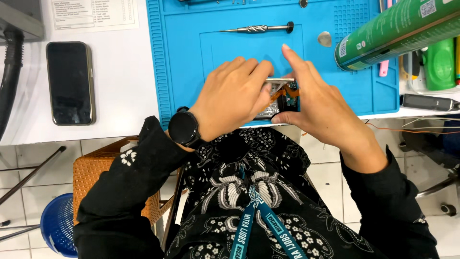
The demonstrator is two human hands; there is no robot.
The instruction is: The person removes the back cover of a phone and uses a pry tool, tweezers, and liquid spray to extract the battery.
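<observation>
Holding an opened phone [282, 98] over the blue mat's [201, 62] near edge, the left hand [235, 96] pinches its lifted screen panel while the right hand [316, 105] steadies the body; orange flex cable still joins both halves, screwdriver [256, 29] lying idle beyond.

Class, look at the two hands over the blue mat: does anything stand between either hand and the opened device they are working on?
Nothing visible does. The left hand and the right hand both already grip the opened device directly, above the blue mat. The screwdriver and the green can lie clear, further back.
</observation>
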